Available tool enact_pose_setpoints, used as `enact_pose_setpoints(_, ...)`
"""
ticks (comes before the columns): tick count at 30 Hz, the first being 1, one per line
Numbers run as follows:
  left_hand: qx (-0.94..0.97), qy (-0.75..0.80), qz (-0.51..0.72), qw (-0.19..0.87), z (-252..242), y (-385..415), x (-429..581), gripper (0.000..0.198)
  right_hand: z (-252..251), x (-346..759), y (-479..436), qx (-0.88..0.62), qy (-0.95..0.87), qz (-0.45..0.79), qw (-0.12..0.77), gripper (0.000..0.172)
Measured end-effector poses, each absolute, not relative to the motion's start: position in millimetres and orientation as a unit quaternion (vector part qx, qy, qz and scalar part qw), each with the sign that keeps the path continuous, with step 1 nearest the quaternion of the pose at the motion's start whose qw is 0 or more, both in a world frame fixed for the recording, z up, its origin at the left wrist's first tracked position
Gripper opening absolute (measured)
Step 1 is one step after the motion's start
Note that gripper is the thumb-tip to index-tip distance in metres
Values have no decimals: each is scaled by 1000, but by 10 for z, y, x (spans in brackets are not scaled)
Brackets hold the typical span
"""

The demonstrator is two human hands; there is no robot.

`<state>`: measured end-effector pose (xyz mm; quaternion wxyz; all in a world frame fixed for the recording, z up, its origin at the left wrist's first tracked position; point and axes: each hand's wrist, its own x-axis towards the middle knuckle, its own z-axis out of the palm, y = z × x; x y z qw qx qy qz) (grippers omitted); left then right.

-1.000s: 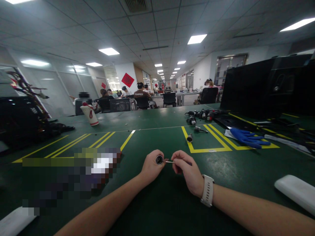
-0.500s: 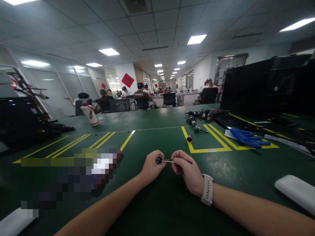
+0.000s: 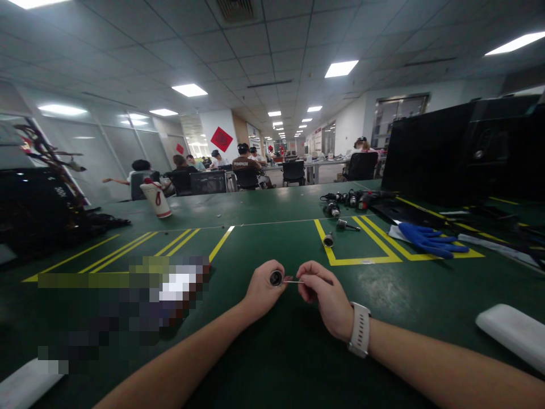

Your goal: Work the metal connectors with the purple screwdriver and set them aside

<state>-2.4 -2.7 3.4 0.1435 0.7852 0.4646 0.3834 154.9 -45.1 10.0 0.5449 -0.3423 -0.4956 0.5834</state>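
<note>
The left hand curls in a closed fist around a round part, its open end showing above the fingers. The right hand pinches a thin rod between thumb and forefinger, the other fingers folded in. Both hands are above the tabletop, about midway between its left and right sides and well short of its far edge.

The step in hand looks like working the rod at the side of the round part; whether its tip enters the part or only meets the left fingertips, I cannot tell. A next move with the rod would call for a firm left grip and a light, straight right pinch.

The round part has a bright metal rim about a dark hollow; the rod is straight, slim and shiny. The tabletop is smooth, dark green, with a dull glare and flat yellow tape. Beyond the right hand, toward the far edge, lie 2 grey metal pieces: a stubby cup-shaped socket and a shaft with a thick head. Farther right, a limp blue glove with a white cuff lies across the tape. A tapered paper cup stands near the far edge, to the left.
</note>
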Motion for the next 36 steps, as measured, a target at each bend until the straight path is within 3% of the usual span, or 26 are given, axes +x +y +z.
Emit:
enact_pose_setpoints(22,767,473,397,177,30,-10,-12,9,89,1545,-472,-332,-523,554,556,8)
enact_pose_setpoints(36,752,446,417,250,28,1,-27,15,79,1525,-471,-314,-557,551,537,9)
